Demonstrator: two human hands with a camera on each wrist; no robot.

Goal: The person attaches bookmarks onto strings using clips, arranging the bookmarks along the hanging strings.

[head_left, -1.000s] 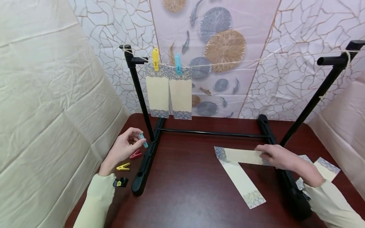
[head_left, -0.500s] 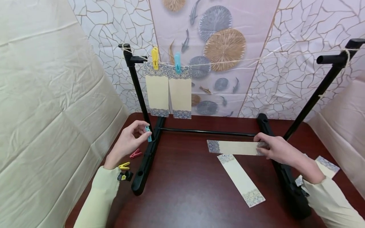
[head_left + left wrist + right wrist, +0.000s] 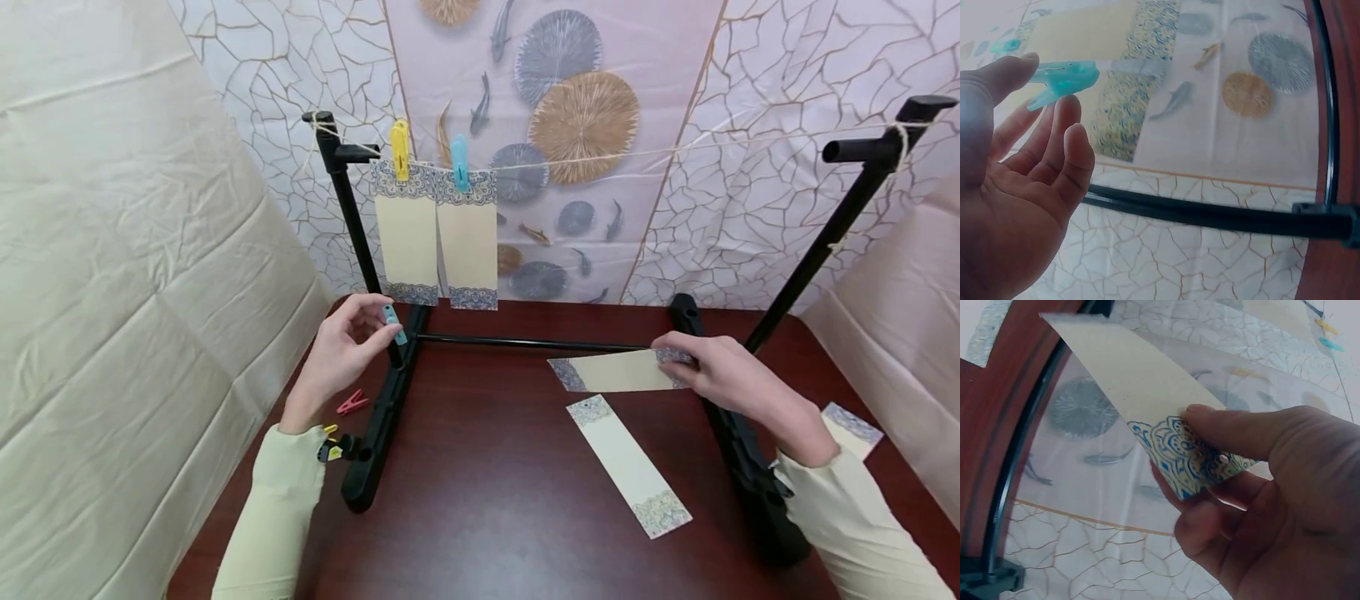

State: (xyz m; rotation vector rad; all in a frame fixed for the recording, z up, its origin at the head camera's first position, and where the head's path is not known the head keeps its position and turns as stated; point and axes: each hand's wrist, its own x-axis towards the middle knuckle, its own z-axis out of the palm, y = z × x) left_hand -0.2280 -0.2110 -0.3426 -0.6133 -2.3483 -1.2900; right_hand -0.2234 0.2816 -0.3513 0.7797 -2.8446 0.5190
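My left hand (image 3: 341, 354) pinches a light-blue clothespin (image 3: 1066, 78) between thumb and fingers, beside the stand's left post. In my right hand (image 3: 723, 375) is a cream bookmark (image 3: 1129, 369) with blue patterned ends, gripped at one end near a small punched hole. It is held above the table, roughly level, its other end pointing left. Another bookmark (image 3: 628, 467) lies slantwise on the table below it. Two more, a left bookmark (image 3: 407, 233) and a right bookmark (image 3: 468, 242), hang from the string, under a yellow clothespin (image 3: 401, 150) and a blue clothespin (image 3: 460, 162).
A black stand (image 3: 352, 217) carries the string (image 3: 637, 152) between its posts. By its left foot lie a red clothespin (image 3: 352, 402) and a yellow clothespin (image 3: 330, 429), partly hidden by my wrist. A bookmark (image 3: 851, 429) lies at the far right, partly behind my sleeve.
My left hand has risen and moved slightly right with the clothespin. My right hand has lifted the bookmark up and away from the one lying on the table.
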